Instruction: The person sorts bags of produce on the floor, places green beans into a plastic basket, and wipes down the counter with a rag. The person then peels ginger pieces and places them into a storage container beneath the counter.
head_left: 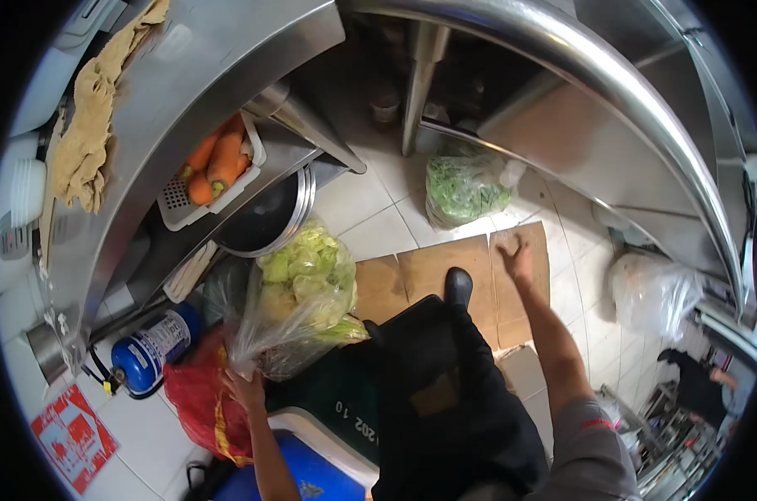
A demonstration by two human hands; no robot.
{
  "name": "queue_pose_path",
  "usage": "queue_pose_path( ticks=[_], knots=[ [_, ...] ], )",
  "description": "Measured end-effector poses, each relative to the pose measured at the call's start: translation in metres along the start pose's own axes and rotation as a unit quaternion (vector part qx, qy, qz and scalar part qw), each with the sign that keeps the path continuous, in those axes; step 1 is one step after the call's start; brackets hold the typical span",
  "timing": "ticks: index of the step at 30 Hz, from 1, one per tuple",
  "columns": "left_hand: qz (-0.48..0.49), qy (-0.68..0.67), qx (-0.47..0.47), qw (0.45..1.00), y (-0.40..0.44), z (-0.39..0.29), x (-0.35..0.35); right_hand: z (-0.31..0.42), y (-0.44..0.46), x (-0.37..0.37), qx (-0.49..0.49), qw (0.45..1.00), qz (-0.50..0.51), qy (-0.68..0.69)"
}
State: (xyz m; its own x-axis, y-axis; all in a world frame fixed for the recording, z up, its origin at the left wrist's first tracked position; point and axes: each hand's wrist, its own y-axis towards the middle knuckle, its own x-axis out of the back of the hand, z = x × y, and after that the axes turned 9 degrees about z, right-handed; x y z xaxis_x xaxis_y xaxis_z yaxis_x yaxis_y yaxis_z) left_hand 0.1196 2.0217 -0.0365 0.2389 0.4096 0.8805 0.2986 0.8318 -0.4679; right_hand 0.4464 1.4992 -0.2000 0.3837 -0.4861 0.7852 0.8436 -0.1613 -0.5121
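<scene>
My left hand (245,388) is closed on the gathered edge of a clear plastic bag (305,292) full of pale green leafy vegetables, which look like lettuce. Beside that hand lies a red mesh sack (201,392). Out to the other side, my right hand (516,260) is held with its fingers apart and nothing in it, above flattened cardboard (445,259) on the floor. Beyond it, a second clear bag of green leaves (466,190) sits on the tiles. Part of my left hand's fingers is hidden by the plastic.
Carrots (224,159) fill a white basket (182,219) on a low shelf, next to a metal pot (266,217). A blue cylinder (154,346) lies at the left. A curved steel rail (612,67) crosses overhead. Another person (703,384) is at far right.
</scene>
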Motion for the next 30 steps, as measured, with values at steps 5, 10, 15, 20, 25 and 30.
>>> queue_pose_path(
  ticks=[5,10,15,20,25,30],
  knots=[
    [-0.079,0.029,-0.044,0.995,-0.072,-0.072,-0.048,0.045,0.133,0.039,0.109,0.984,-0.113,0.084],
    [0.032,-0.038,-0.072,0.996,-0.135,-0.143,-0.090,0.061,0.164,0.029,0.109,0.967,0.038,0.226],
    [0.099,-0.091,-0.051,0.990,-0.168,-0.157,-0.121,0.034,0.146,0.024,0.136,0.987,0.083,0.015],
    [0.181,-0.102,-0.060,0.976,-0.186,-0.142,-0.133,0.020,0.123,0.035,0.155,0.971,0.159,-0.088],
    [0.293,-0.256,-0.096,0.916,-0.195,-0.135,-0.162,-0.007,0.091,0.015,0.198,0.953,0.225,-0.047],
    [0.349,-0.256,-0.150,0.889,-0.210,-0.157,-0.167,-0.043,0.008,-0.012,0.113,0.949,0.267,0.128]
  ],
)
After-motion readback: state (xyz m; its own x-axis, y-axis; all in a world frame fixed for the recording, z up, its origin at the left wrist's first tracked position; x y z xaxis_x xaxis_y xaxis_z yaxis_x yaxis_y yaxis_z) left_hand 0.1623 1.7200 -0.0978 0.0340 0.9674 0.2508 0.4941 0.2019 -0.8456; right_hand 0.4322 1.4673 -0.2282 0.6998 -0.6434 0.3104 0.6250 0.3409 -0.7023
